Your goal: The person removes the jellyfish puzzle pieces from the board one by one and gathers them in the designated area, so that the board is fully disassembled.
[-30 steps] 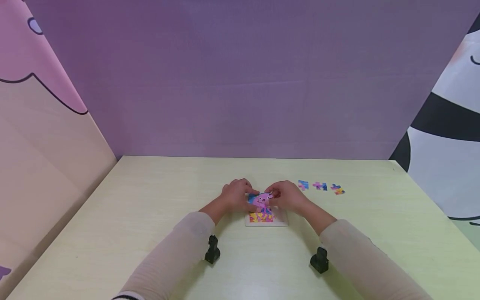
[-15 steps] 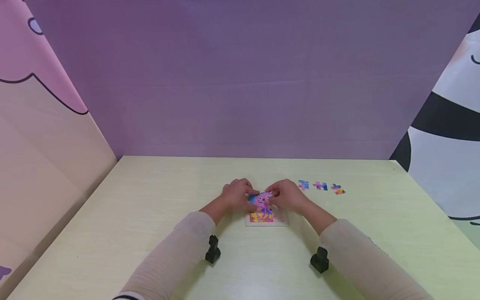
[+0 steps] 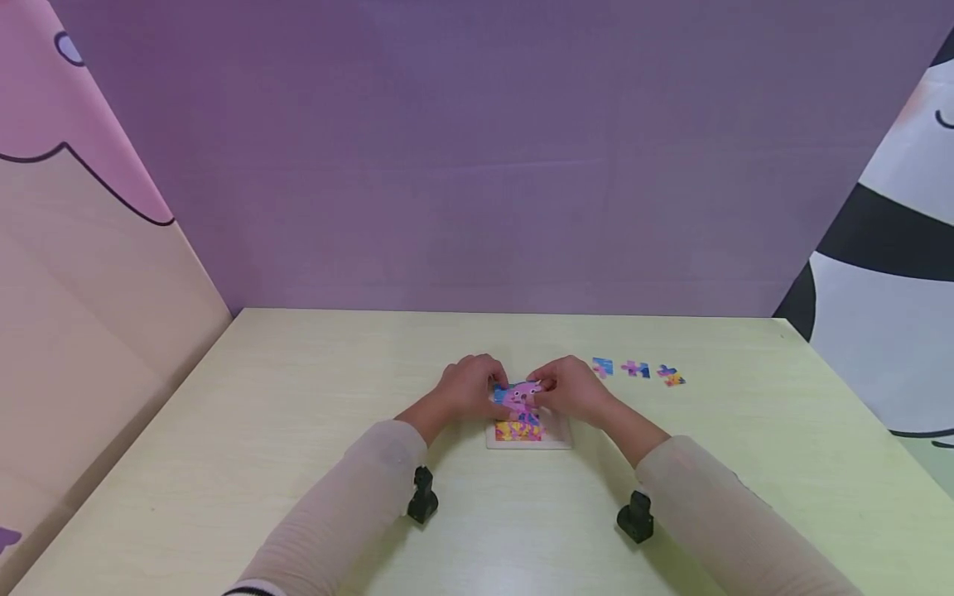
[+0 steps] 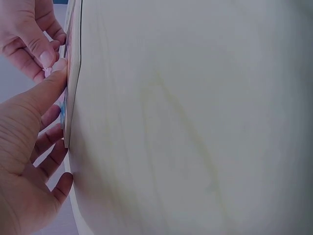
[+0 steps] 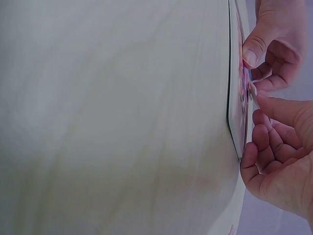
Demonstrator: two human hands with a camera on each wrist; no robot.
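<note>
On the pale green table (image 3: 298, 463) a small puzzle tray (image 3: 555, 440) lies at centre, its far half hidden by both hands. The left hand (image 3: 465, 387) and right hand (image 3: 574, 387) pinch a pink-and-blue puzzle piece (image 3: 519, 396) above it, its outline unclear.

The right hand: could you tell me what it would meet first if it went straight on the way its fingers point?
Probably the left hand: the right hand points leftward across the puzzle, fingertips nearly meeting above it. Depth is unclear.
</note>
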